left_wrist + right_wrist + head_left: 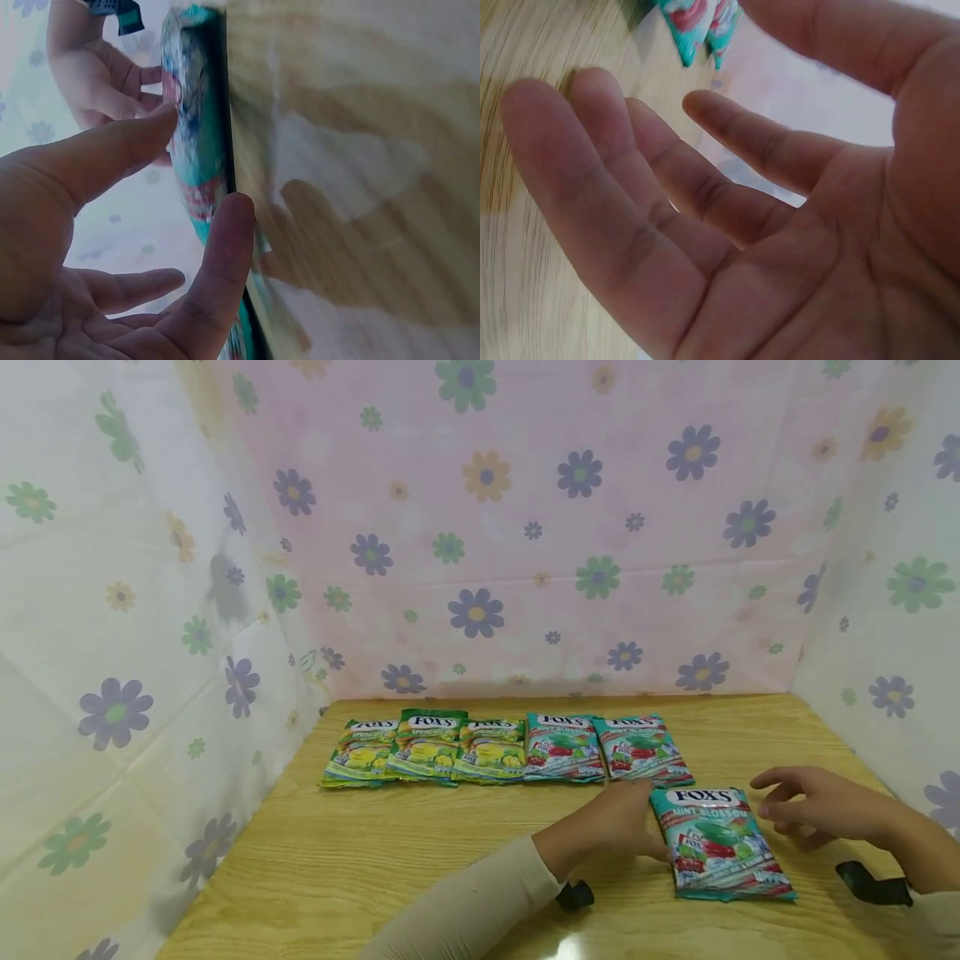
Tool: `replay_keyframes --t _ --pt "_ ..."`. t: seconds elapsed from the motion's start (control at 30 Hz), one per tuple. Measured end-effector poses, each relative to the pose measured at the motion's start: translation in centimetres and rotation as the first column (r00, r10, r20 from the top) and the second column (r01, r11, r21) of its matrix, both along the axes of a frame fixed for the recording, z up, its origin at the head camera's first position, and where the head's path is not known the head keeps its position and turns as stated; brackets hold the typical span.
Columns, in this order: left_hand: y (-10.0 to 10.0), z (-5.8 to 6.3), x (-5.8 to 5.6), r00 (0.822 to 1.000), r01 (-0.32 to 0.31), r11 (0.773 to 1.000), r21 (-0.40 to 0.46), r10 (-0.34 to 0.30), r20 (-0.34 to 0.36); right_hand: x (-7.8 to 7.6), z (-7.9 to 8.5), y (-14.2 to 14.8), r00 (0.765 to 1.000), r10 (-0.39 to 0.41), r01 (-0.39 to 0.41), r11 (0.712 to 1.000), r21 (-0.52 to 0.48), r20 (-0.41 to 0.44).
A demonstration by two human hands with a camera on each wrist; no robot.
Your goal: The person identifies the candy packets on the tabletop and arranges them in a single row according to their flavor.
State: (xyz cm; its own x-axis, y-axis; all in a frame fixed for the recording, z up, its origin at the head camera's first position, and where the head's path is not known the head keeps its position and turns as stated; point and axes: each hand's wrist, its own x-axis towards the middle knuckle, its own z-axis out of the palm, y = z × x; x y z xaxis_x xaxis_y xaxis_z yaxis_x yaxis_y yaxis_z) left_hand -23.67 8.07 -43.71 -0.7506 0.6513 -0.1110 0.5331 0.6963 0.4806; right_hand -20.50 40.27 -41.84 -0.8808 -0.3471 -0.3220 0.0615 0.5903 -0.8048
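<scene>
A teal FOX'S Mint Blossom candy bag [720,847] lies face up at the front right of the table. My left hand [611,827] is at the bag's left edge, its fingers extended. In the left wrist view, the left thumb [127,146] overlaps the side of the bag [196,127], and the index fingertip is low beside it; whether they touch it I cannot tell. My right hand [828,806] hovers to the right of the bag, fingers loosely bent. Nothing lies in the right palm [802,262] in the right wrist view.
Behind, a row of candy bags lies on the wooden table [360,860]: three green Spring Tea bags [426,747] on the left, two teal Mint Blossom bags [564,750] on the right. Flowered cloth [525,552] encloses the back and both sides.
</scene>
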Motion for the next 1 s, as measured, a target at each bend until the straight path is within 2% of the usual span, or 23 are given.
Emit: replay_keyframes --t 0.2,0.33,0.67,0.83,1.0 --pt "0.5 -0.5 0.3 0.998 0.066 0.998 0.008 -0.066 -0.011 0.6 -0.5 -1.0 0.997 0.053 -0.049 0.995 -0.087 0.052" --pt "0.7 -0.5 0.3 0.996 0.074 0.997 -0.025 -0.075 -0.038 0.8 -0.6 -1.5 0.996 0.07 -0.062 0.992 -0.113 0.062" --pt "0.9 -0.7 0.4 0.994 0.095 0.995 -0.007 -0.096 -0.05 1.3 -1.0 -1.9 0.995 0.084 -0.074 0.983 -0.17 0.051" --pt "0.8 -0.5 0.5 0.995 0.101 0.994 0.03 -0.1 -0.025 1.4 -1.2 -1.8 0.993 0.104 -0.09 0.974 -0.206 0.054" --pt "0.8 -0.3 0.7 0.998 0.061 0.994 0.092 -0.064 0.027 1.4 -1.0 -1.7 0.993 0.114 -0.103 0.971 -0.216 0.041"
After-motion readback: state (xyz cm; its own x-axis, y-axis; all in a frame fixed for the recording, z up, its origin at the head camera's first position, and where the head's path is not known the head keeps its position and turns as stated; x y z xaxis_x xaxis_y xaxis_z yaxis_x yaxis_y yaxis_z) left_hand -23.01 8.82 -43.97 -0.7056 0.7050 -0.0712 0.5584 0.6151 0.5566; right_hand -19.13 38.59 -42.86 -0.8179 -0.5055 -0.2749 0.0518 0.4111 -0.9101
